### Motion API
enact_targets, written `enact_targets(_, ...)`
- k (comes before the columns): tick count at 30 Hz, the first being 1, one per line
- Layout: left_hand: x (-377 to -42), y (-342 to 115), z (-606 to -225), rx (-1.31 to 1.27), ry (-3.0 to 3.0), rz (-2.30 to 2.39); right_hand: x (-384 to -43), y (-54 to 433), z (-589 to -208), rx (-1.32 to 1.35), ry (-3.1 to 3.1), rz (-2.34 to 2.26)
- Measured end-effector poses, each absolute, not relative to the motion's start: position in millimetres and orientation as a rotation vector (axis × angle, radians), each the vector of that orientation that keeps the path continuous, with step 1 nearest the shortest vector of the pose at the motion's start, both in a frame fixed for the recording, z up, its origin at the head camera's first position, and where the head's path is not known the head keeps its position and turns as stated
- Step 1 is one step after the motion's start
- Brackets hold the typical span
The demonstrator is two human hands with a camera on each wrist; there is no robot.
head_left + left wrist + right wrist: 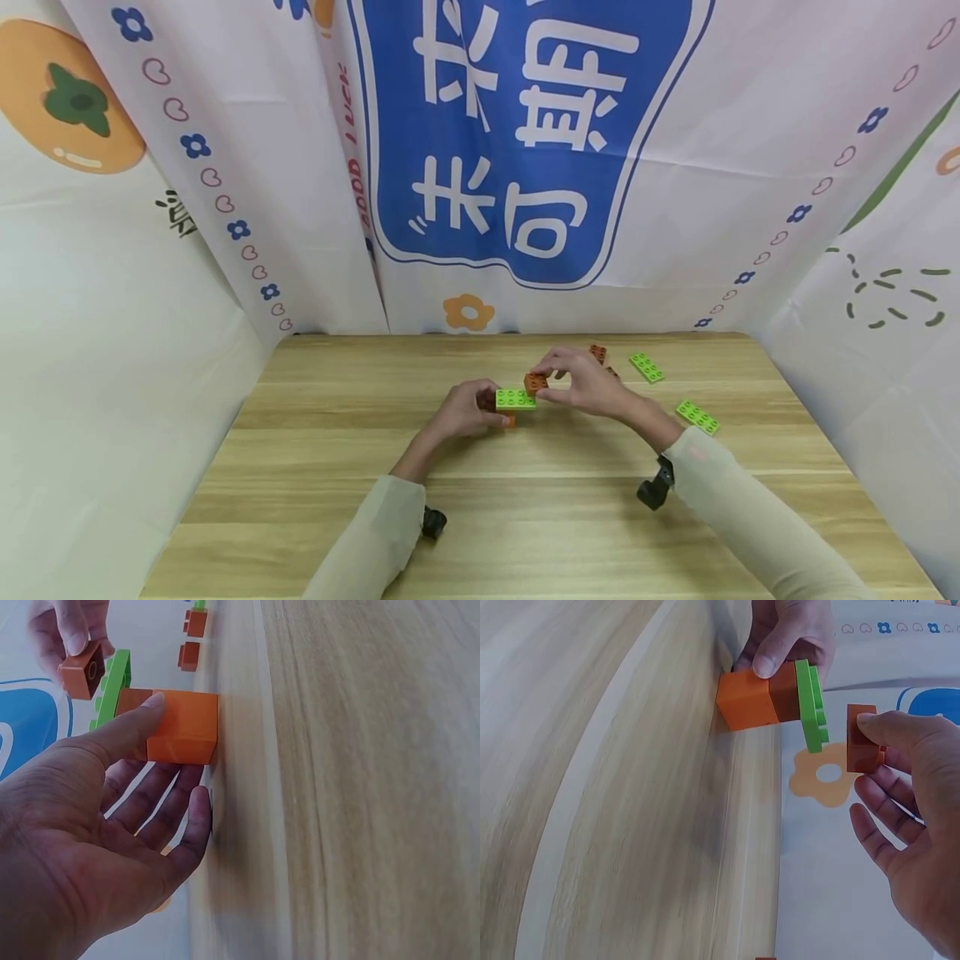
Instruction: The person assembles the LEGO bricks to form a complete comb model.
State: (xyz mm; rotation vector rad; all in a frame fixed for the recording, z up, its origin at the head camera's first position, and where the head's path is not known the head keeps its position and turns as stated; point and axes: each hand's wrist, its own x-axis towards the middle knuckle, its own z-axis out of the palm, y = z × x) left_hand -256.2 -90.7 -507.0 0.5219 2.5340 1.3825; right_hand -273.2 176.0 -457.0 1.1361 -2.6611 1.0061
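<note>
Stack of three, at the far half of the counter [525, 533]. Both wrist views give its sides: orange block [184, 727] lowest, brown block [784, 694] next, green plate [513, 399] on top. The head view gives the plate's studs instead (the lower blocks mostly covered).

Loose green plates, two [647, 367] [697, 417], right of centre: whole in the head view. Loose brown bricks [189, 656]: plain in the left wrist view, partly covered in the head view.

Left hand [467, 408]: thumb along the stack's near side, other fingers curved behind, clamped on it.

Right hand [588, 385]: reaching in from the right; thumb and fingers pinch a brown brick [861, 739], just apart from the green plate; lower fingers spread, loosely bent.
</note>
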Motion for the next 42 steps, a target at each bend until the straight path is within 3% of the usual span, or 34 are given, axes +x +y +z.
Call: enact_targets(42,-252.4,-91.5,-507.6,0.595,2.53,1.441,-275.4,135.2,-472.0,1.194,-2.623,1.067)
